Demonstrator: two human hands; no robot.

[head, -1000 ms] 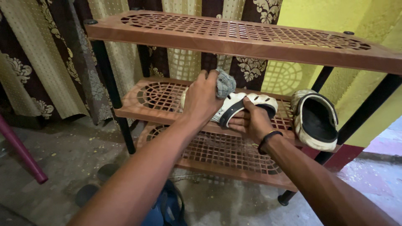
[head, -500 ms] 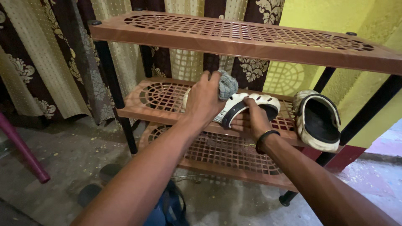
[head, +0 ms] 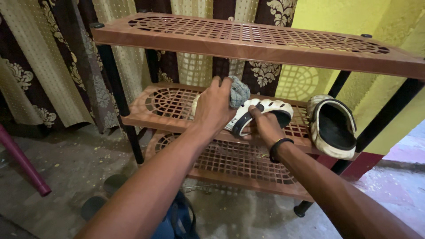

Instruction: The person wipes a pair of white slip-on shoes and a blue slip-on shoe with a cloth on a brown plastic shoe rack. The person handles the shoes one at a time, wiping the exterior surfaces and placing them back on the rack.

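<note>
While left hand [head: 215,106] presses cloth [head: 239,92], clog [head: 261,113] held

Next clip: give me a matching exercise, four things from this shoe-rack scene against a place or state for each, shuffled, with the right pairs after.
Things:
1. grey cloth
2. white clog
3. second clog
4. black wristband

Places or states:
A. tilted on its side at the right end of the middle shelf
B. bunched in the left hand
C. worn on the right arm
D. gripped by the right hand

Pairs: 1-B, 2-D, 3-A, 4-C
</note>
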